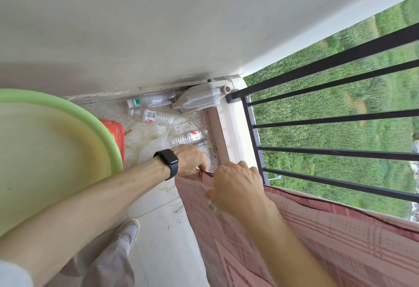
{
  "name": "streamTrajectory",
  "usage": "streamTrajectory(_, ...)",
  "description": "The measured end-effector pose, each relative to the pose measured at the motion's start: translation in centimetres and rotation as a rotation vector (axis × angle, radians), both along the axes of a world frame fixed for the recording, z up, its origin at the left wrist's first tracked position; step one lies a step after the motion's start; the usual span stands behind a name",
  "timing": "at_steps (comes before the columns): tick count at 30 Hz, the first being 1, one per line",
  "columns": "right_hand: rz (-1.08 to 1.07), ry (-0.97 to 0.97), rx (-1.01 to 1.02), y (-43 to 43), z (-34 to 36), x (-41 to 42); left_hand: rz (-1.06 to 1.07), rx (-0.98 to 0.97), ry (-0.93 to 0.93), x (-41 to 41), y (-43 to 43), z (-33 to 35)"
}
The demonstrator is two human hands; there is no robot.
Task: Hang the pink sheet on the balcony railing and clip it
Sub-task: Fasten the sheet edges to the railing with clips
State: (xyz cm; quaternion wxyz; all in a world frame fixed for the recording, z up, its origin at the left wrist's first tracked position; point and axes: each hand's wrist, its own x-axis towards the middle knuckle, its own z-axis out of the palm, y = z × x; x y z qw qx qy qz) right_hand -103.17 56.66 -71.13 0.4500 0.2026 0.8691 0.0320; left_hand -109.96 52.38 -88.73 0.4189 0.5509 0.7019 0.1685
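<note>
Pink sheet (317, 230) lies draped over the top bar of the balcony railing (340, 153), and its end corner sits between the two hands. I read the step as tensioning that corner before clipping. To do it well: draw the edge taut along the bar, keep the fold flat, and clip through both layers. Left hand (190, 162): fingers curled, pinching the corner edge. Right hand (235, 187): curled, gripping the sheet at the bar. A small pale object shows beneath it, but I cannot tell if it is a clip.
</note>
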Motion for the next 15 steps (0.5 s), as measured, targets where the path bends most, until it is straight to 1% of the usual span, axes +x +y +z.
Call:
streamTrajectory(2,-0.030,-0.012,0.002,0.1,-1.5,-0.7,0.000,-0.018,0.022,-0.2,0.0,0.6)
streamTrajectory(4,-0.077,-0.078,0.005,0.3,-3.0,-1.0,0.022,-0.012,0.004,-0.3,-0.2,0.7)
streamTrajectory(7,-0.183,-0.119,0.002,0.7,-4.5,-0.8,0.115,0.041,-0.146,-0.2,-1.0,0.3)
streamTrajectory(9,-0.123,-0.099,0.023,0.4,-4.9,-0.1,0.217,0.055,-0.250,0.5,-1.8,-0.1)
streamTrajectory(12,0.096,-0.066,0.056,-0.2,-5.1,1.3,0.342,0.079,-0.306,2.1,-2.7,-1.7)
streamTrajectory(13,0.124,-0.053,0.054,-0.3,-5.1,1.5,0.353,0.084,-0.308,2.5,-3.0,-2.1)
streamTrajectory(15,0.085,-0.051,0.046,-0.1,-5.0,1.3,0.377,0.112,-0.338,2.7,-3.1,-2.2)
